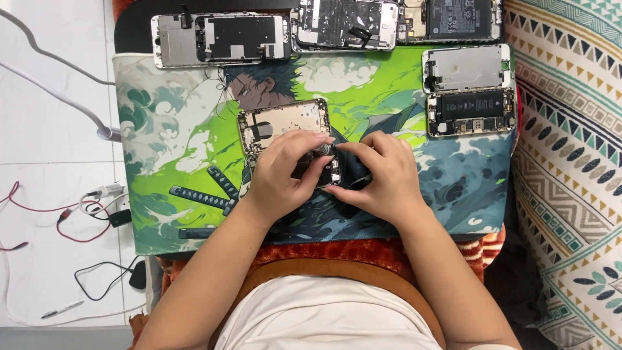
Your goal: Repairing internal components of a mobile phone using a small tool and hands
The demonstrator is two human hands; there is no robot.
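Observation:
An opened phone lies in two halves on a green and blue illustrated mat (pixel 175 142): a metal display panel (pixel 282 122) flipped up, and the phone body (pixel 329 172) below it, mostly hidden under my hands. My left hand (pixel 280 175) rests over the body, thumb and forefinger pinched on a small silvery tool tip (pixel 322 149). My right hand (pixel 379 176) presses its fingers against the body's right edge, steadying it.
Several other opened phones lie along the mat's top edge (pixel 220 39) (pixel 345 24) (pixel 453 19) and at the right (pixel 468 67) (pixel 472 111). White cables (pixel 58 97) and red and black wires (pixel 78 217) lie on the tiled floor at left. Patterned fabric (pixel 570 168) lies at right.

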